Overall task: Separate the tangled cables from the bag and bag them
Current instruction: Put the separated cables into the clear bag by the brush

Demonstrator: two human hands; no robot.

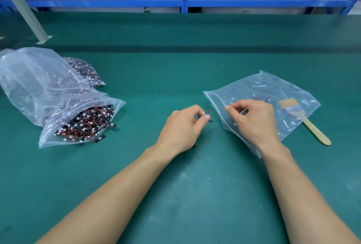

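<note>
Two hands are working near the middle of the green matted worktop (175, 67). My left hand (181, 128) pinches one small red-wired cable with a pale connector (207, 113) between thumb and curled fingers, just left of the mouth of the flat clear plastic bag (261, 89). My right hand (254, 122) rests on that bag with its fingers curled, and I read it as pinching the near-left lip of the plastic, though the exact grip is partly hidden. A few dark bits show through the film, probably cables already inside. Well off to the left lies the bulging clear plastic bag of tangled red-and-black cables (82, 124), its mouth spilling toward the centre, with a big crumpled clear bag (35, 75) behind it. A flat wooden-handled brush (312, 128) lies at the right edge of the flat bag; I cannot tell whether its head is over or under the plastic. I judge the step in hand to be bagging: one cable is separated and about to go in. The next move calls for the right hand to lift the lip and hold the mouth open while the left slides the cable in past the edge, connector first, without snagging the wire loop on the film.
</note>
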